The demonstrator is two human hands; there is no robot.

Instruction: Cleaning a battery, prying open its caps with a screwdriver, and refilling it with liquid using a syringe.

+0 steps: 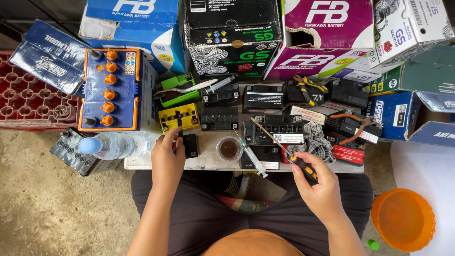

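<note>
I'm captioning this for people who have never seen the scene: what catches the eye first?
First, the big blue battery with orange caps at upper left, and the round orange plastic basin at lower right. At centre, the right hand grips an orange-and-black-handled screwdriver, while the left hand touches a small black battery.

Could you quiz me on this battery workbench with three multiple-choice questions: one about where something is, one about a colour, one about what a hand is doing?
1. Where does the water bottle lie?
A. left of the left hand
B. on the orange basin
C. behind the pliers

2. What colour are the caps on the big blue battery?
A. green
B. orange
C. white

3. What does the right hand hold?
A. a syringe
B. nothing
C. a screwdriver

Answers:
1 A, it lies on its side beside the left hand.
2 B, a row of orange caps shows.
3 C, fingers wrap the screwdriver by its black-and-orange handle.
</note>
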